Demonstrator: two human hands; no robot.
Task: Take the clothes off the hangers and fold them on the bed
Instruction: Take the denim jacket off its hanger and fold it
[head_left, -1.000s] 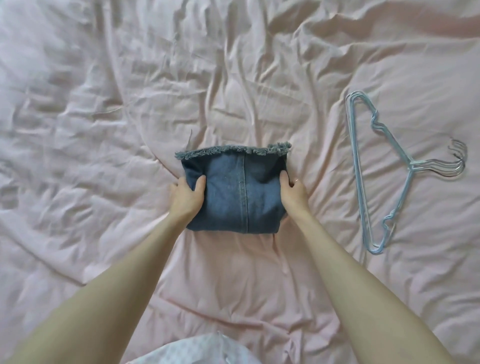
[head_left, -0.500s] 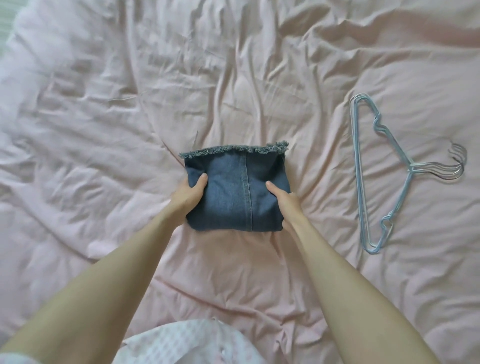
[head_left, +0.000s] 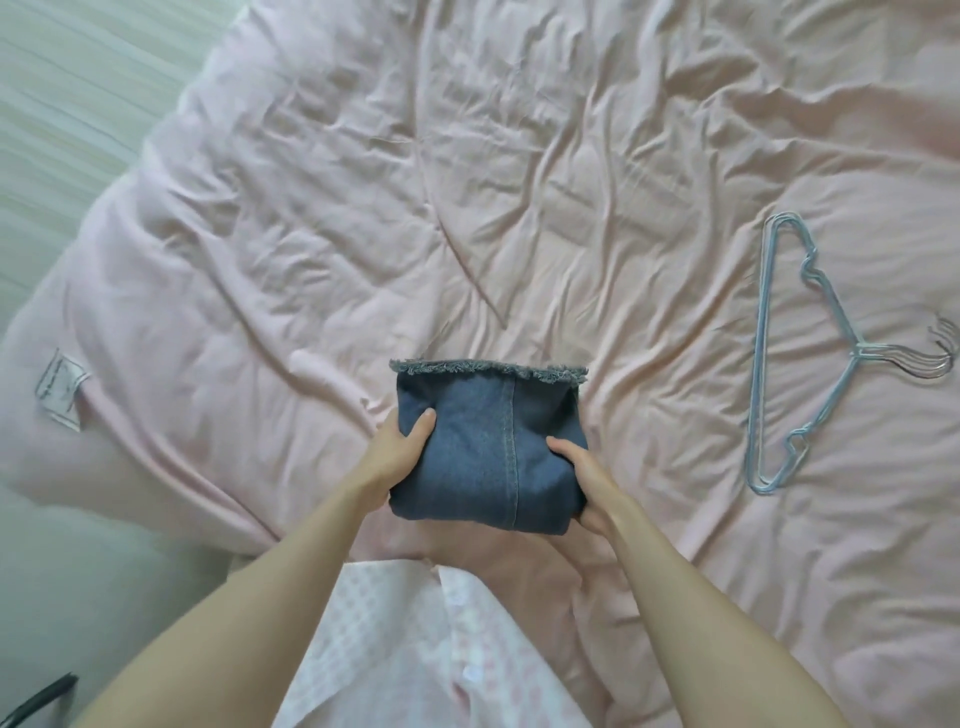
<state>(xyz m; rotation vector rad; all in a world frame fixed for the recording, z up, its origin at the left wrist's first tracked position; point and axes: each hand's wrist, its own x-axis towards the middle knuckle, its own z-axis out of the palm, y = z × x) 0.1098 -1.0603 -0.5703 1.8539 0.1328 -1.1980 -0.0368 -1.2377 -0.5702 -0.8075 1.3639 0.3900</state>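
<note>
So the folded denim piece is in both my hands now. A second ago it was lying flat on the bed with my hands just resting at its sides; now it looks lifted off the pink cover and pulled in closer to me, frayed hem on the far side. My left hand grips the left edge, thumb on top, fingers tucked under. My right hand has moved from the side of the bundle to its near right corner, thumb pressing on top, rest of it underneath. So both are clamped on the denim, one per side.

My read: folding on this one is done and I'm carrying it off to wherever the pile goes. The bundle is thick and stiff, so it should hold its shape if I keep it level.

The empty hangers are stacked well off to the right of the denim, hooks pointing away from it. There's a pink checked shirt just below the denim, nearer me.
</note>
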